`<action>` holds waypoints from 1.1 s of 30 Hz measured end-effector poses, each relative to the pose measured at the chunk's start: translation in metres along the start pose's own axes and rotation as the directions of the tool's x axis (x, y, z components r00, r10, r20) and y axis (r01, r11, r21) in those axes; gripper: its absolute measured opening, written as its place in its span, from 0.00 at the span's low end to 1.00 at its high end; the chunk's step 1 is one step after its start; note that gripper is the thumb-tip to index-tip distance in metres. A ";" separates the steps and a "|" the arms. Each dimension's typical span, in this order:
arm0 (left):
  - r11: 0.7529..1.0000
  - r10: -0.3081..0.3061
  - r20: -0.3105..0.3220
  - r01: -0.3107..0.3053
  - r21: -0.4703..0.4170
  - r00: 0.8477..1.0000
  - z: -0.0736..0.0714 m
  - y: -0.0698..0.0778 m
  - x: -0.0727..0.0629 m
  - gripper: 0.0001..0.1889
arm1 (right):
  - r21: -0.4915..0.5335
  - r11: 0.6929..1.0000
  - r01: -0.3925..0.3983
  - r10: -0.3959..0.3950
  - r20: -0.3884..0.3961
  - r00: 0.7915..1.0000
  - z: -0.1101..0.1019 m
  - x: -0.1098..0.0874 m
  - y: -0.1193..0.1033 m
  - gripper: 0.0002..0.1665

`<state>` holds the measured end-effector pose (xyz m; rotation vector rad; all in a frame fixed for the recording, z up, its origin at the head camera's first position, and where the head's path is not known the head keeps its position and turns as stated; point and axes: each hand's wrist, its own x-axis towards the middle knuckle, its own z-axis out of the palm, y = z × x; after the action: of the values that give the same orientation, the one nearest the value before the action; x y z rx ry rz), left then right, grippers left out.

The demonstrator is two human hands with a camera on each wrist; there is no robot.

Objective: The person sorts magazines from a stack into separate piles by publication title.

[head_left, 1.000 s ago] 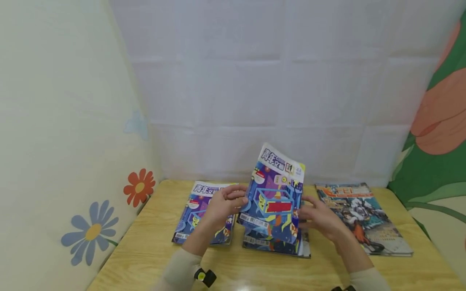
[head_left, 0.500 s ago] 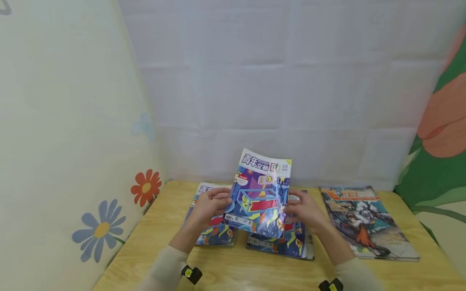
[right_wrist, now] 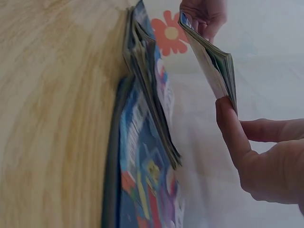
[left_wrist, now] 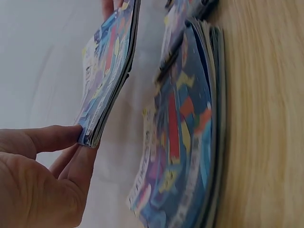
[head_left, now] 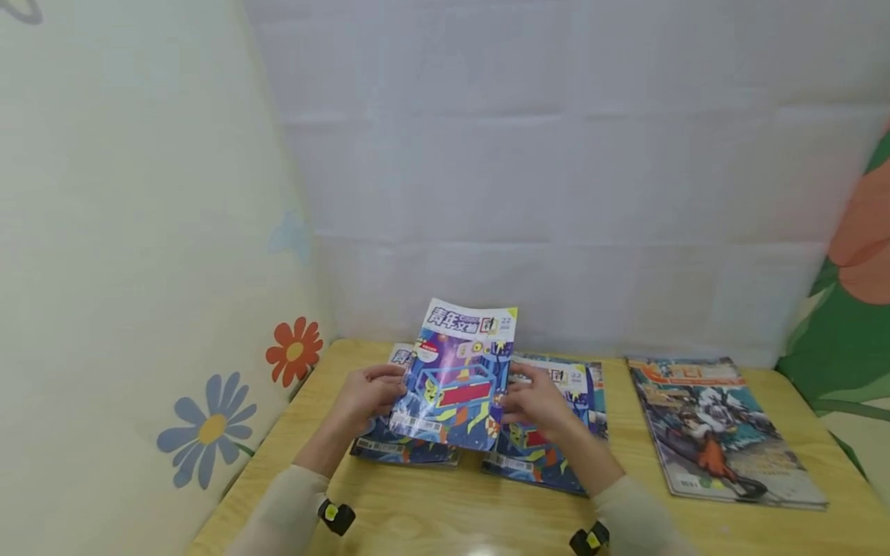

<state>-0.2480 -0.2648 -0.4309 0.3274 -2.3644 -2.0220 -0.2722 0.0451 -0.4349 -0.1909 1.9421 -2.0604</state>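
Both hands hold a purple-and-blue magazine (head_left: 452, 382) with a white title band above the table. My left hand (head_left: 368, 395) pinches its left edge, thumb on the cover and fingers beneath, as the left wrist view shows with the magazine (left_wrist: 107, 80) clear of the pile below. On the opposite edge, my right hand (head_left: 541, 401) pinches the magazine (right_wrist: 216, 64) between thumb and fingers. Beneath it lies a left pile of matching magazines (head_left: 403, 454), partly covered. A middle pile (head_left: 518, 463) with the same cover lies under my right forearm.
At the right lies a stack of larger magazines (head_left: 723, 440) with a colourful figure cover. The wooden table (head_left: 431, 513) meets a white cloth backdrop (head_left: 542, 193). A flower-painted wall (head_left: 174, 232) stands at the left.
Both hands have carried the magazine leftwards, from above the middle pile to over the left pile. More of the middle pile now shows. The head view has shifted a little.
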 end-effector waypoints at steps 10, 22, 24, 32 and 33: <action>0.993 -0.041 0.016 0.039 0.111 0.999 -0.029 -0.021 0.010 0.22 | 0.079 0.994 -0.071 0.067 0.049 0.997 0.030 0.017 0.023 0.43; 0.977 -0.112 -0.019 0.114 0.180 0.994 -0.049 -0.040 0.013 0.23 | 0.043 0.990 -0.135 0.133 0.035 0.990 0.058 0.031 0.035 0.42; 0.976 -0.114 -0.018 0.116 0.182 0.993 -0.050 -0.042 0.013 0.23 | 0.032 0.990 -0.139 0.138 0.037 0.990 0.060 0.032 0.036 0.42; 0.966 -0.117 -0.035 0.122 0.230 0.992 -0.053 -0.043 0.013 0.20 | -0.050 0.987 -0.151 0.152 0.030 0.988 0.065 0.039 0.036 0.40; 0.964 -0.115 -0.037 0.121 0.238 0.993 -0.053 -0.043 0.013 0.20 | -0.072 0.986 -0.151 0.153 0.028 0.988 0.065 0.039 0.034 0.39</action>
<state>-0.2468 -0.3244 -0.4658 0.5049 -2.6380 -1.7633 -0.2853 -0.0303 -0.4684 -0.0888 1.9454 -1.8832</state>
